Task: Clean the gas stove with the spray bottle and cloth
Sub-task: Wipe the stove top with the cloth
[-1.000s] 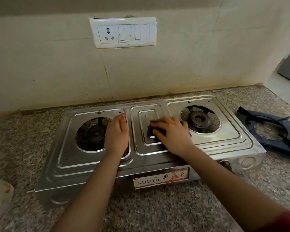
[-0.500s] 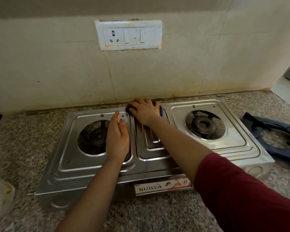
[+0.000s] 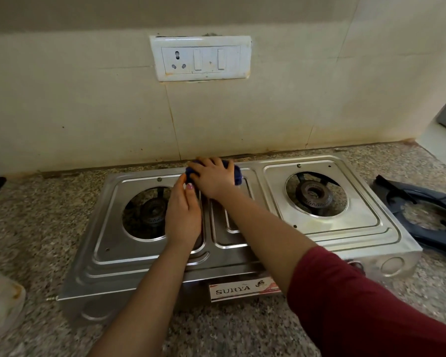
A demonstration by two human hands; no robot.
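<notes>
Stove, bright steel with two dark burners, sits mid-frame on a speckled counter, a SURYA label on its near face. The left hand lies flat beside the left burner, fingers straight and together. Beyond it the right hand curls its fingers over a bunched blue cloth at the stove's far edge. A switchboard sits on the wall above.

home kitchen, gas stove on granite counter, tiled wall
</notes>
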